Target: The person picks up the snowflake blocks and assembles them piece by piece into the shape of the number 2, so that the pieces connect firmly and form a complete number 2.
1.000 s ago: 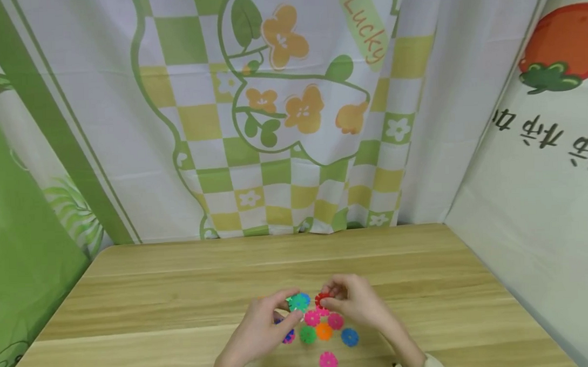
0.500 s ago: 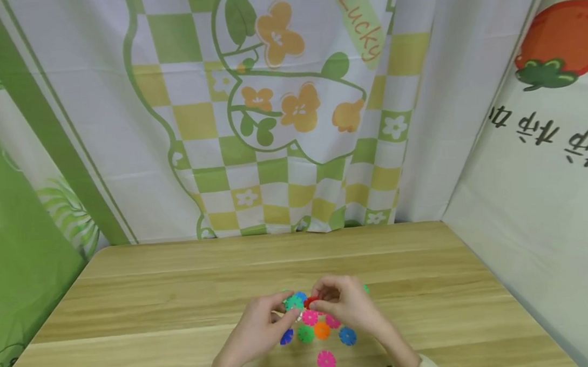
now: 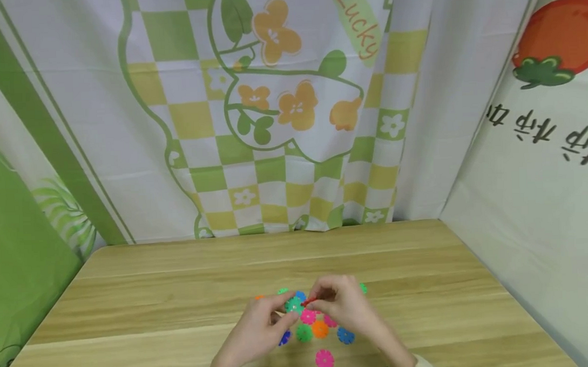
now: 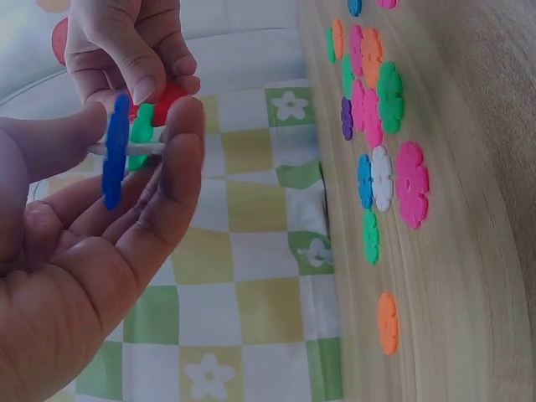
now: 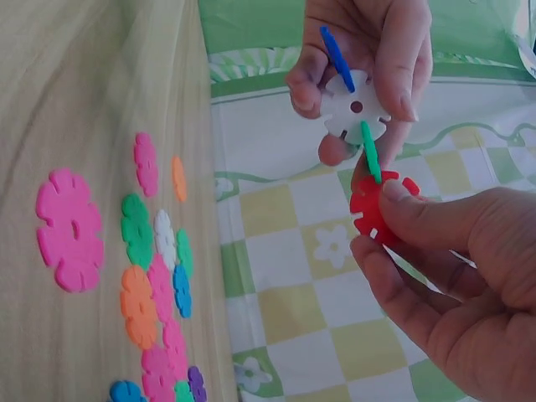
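Observation:
My left hand [image 3: 288, 308] pinches a small cluster of plastic snowflake discs: a white disc [image 5: 356, 107] with a blue disc [image 4: 115, 151] and a green disc [image 4: 142, 126] slotted into it. My right hand [image 3: 313, 299] pinches a red disc [image 5: 373, 209] between thumb and fingers. The red disc's edge meets the green disc [image 5: 368, 151] of the cluster. Both hands hover just above the wooden table [image 3: 157, 296], over a scatter of loose discs.
Loose discs lie under and in front of the hands: a pink disc [image 3: 324, 360], a blue one [image 3: 345, 335], an orange one [image 3: 320, 329], a green one [image 3: 303, 333] and others. Patterned cloth walls close the table's back and sides.
My right hand has carried the red disc leftward until it touches the cluster in my left hand. The left hand has stayed almost still.

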A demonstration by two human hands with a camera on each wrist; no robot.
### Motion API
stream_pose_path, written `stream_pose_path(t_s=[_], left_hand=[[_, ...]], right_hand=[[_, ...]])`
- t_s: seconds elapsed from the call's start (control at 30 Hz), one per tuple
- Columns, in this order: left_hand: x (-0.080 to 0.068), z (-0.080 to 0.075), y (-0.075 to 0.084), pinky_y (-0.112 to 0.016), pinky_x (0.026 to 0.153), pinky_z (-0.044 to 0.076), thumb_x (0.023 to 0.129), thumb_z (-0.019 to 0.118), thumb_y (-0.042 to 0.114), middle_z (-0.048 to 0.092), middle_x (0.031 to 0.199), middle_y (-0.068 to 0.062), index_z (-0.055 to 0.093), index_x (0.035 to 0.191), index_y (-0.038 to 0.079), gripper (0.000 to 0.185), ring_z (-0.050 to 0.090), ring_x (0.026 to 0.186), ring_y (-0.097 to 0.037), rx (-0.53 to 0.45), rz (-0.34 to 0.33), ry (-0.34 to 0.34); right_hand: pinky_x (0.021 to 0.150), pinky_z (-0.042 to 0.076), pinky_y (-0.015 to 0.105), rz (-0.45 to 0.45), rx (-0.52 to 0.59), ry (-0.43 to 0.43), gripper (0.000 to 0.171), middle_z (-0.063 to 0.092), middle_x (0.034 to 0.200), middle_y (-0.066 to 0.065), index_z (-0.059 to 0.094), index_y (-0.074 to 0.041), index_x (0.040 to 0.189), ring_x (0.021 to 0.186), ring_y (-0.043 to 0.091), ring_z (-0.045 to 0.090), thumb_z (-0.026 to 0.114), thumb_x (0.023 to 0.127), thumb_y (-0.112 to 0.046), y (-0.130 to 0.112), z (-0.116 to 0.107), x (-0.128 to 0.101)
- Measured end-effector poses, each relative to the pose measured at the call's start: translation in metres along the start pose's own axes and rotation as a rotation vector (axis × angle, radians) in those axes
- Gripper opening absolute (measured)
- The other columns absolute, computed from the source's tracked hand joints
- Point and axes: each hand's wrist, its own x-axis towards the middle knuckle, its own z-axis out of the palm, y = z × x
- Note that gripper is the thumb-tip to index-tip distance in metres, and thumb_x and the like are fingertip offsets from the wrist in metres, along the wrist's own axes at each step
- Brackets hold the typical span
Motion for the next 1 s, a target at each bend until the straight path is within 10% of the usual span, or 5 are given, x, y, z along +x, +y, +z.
stream_pose_path(t_s=[0.33, 0.5, 1.0], left_hand=[[-0.002, -0.004, 0.004, -0.025, 0.076, 0.056, 0.097, 0.057, 0.013, 0.069, 0.109, -0.016, 0.048, 0.133, -0.010, 0.043, 0.068, 0.096, -0.020, 0.014, 0.024, -0.010], [-0.002, -0.005, 0.003, -0.024, 0.069, 0.056, 0.097, 0.056, 0.013, 0.069, 0.107, -0.017, 0.043, 0.134, -0.015, 0.048, 0.069, 0.084, -0.013, -0.057, 0.000, -0.007], [0.002, 0.002, -0.007, -0.034, 0.074, 0.057, 0.096, 0.060, 0.022, 0.069, 0.105, -0.016, 0.061, 0.118, -0.009, 0.038, 0.070, 0.083, -0.028, -0.200, -0.077, 0.043]], right_hand=[[0.050, 0.053, 0.022, -0.086, 0.000, 0.136, 0.012, 0.069, 0.071, 0.005, 0.070, -0.006, 0.072, 0.058, 0.006, 0.062, 0.078, 0.074, 0.003, -0.005, 0.010, -0.001], [0.051, 0.053, 0.021, -0.163, -0.052, 0.209, 0.015, 0.069, 0.069, 0.004, 0.068, -0.006, 0.070, 0.057, 0.009, 0.064, 0.079, 0.073, 0.004, -0.006, 0.015, -0.002], [0.060, 0.056, 0.023, -0.108, 0.027, 0.058, 0.011, 0.071, 0.077, 0.006, 0.071, -0.004, 0.076, 0.067, 0.008, 0.066, 0.078, 0.075, 0.004, -0.005, 0.013, -0.001]])
